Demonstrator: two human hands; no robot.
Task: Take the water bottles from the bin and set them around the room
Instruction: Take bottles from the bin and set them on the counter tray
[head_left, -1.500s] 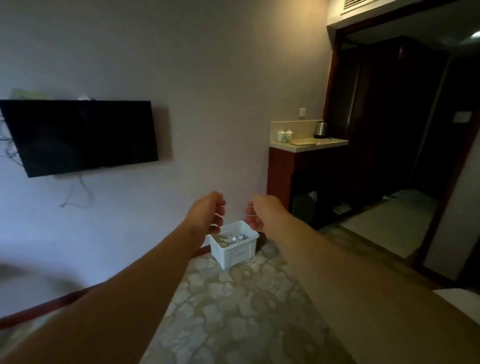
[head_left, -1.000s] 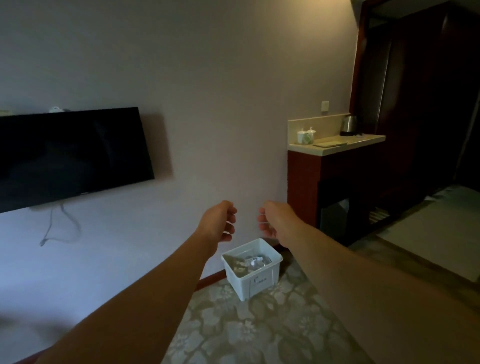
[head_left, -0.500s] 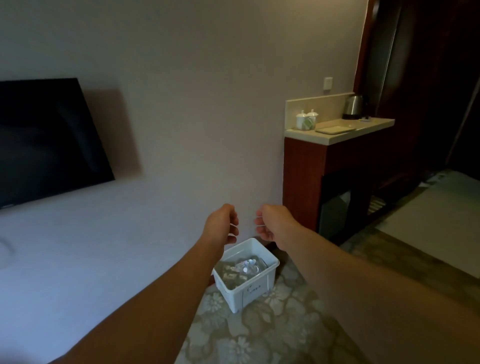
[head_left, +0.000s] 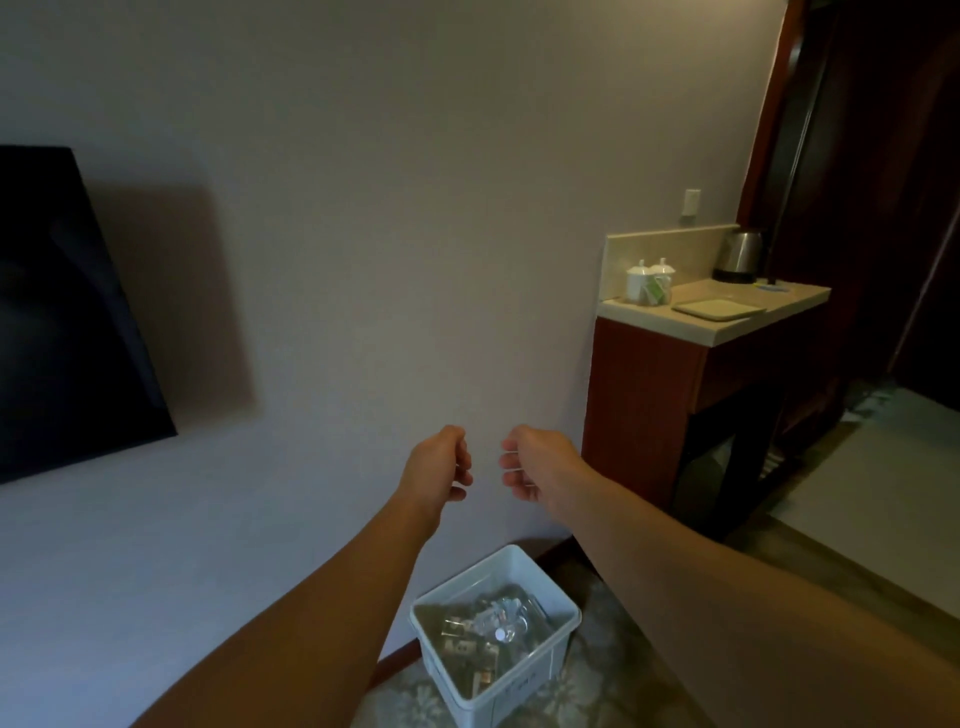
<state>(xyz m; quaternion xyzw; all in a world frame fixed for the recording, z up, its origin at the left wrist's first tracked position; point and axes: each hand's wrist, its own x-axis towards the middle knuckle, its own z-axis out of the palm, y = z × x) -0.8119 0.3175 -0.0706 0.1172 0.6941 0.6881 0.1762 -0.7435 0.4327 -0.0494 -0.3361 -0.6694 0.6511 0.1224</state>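
A white plastic bin (head_left: 540, 686) stands on the patterned carpet against the wall, low in the view. Several clear water bottles (head_left: 493, 626) lie inside it. Both my arms are stretched forward above the bin. My left hand (head_left: 436, 465) and my right hand (head_left: 535, 462) hang side by side in front of the wall, fingers loosely curled, with nothing in either. Both hands are well above the bin and touch nothing.
A dark TV (head_left: 62, 322) hangs on the wall at left. At right stands a wooden cabinet with a pale counter (head_left: 727, 325) bearing two lidded cups (head_left: 649, 283), a tray (head_left: 719, 307) and a kettle (head_left: 740, 255). A dark doorway lies beyond it.
I have come closer to the bin, which now sits lower and larger in view. The TV has slid to the left edge. My hands stay curled and empty.
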